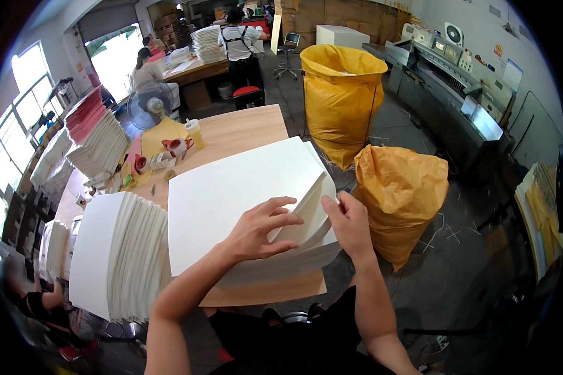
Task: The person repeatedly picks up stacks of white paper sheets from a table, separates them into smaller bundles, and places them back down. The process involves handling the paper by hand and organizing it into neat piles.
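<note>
Paper, white, large sheets: one stack (231, 194) lies flat on the wooden table (244, 128) directly before me, with its right-hand corner sheets curled upward. My left hand (256, 231) rests on that stack, fingers spread and half bent, thumb pressing beside the lifted sheets; it pins rather than clasps. My right hand (350, 225) sits at the stack's right edge, its fingers tucked behind the raised corner; I cannot tell whether they pinch the sheets or only support them.

Second stack, fanned (122, 253): one, just left of the first, at the table's near left edge.

Further piles of sheets (91, 140): several along the far left, white with one pinkish; exact number unclear.

Yellow sacks: two. One tall and open-topped (341, 94) stands on the floor beyond the table; one shorter and crumpled (400, 194) stands just right of the table.

Small items mid-table: one yellow sheet (159, 134), one cup (194, 131), tape rolls (141, 164), too small to count.

Desk fan (150, 103): one.

Room: workshop, grey floor with paper strips, windows at left, one grey cutting machine (447, 81) at right. Other persons: two at a far table (197, 72), another's arm (40, 300) at lower left.
</note>
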Motion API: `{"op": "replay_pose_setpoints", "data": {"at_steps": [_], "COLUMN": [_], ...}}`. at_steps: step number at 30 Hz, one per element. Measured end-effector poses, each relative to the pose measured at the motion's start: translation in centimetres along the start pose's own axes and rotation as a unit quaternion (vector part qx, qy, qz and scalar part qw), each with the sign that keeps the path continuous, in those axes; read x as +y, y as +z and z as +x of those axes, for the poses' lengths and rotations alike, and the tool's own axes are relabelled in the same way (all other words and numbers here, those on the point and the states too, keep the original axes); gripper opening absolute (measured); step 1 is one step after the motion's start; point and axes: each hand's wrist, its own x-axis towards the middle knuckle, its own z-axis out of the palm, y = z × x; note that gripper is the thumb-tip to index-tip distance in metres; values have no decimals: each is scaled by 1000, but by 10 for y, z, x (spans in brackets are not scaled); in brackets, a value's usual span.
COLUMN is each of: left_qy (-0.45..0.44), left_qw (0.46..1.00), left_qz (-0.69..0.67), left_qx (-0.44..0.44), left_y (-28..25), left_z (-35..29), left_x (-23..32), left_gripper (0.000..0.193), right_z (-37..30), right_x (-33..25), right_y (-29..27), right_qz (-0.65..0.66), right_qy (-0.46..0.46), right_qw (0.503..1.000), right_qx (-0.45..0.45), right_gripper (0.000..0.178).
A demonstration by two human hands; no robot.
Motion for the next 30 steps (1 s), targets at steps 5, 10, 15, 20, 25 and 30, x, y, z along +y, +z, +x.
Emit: {"op": "replay_pose_setpoints", "data": {"at_steps": [5,10,15,20,25,30], "left_qy": [16,2,-30,30,24,13], "left_qw": [1000,999,998,1000,1000,999], "left_qz": [-6,-39,-47,7,-3,-36], "left_qx": [5,4,35,5,14,12], "left_y": [-2,-3,2,0,-3,-3], "left_z": [2,2,-1,2,5,0], "left_x": [1,-4,-6,-10,4,-8], "left_gripper": [52,57,49,42,44,50], "right_z": [1,1,-1,5,5,2], "right_x": [-14,-15,-18,-7,-15,-11], "right_y": [2,-3,-6,-1,2,0], "right_qz": [223,196,29,81,227,199], "right_qy": [117,113,31,33,109,86], "right_qw": [968,973,999,996,968,976], "right_qx": [-15,-34,-10,-12,-13,-27], "right_gripper": [33,34,34,36,37,39]}}
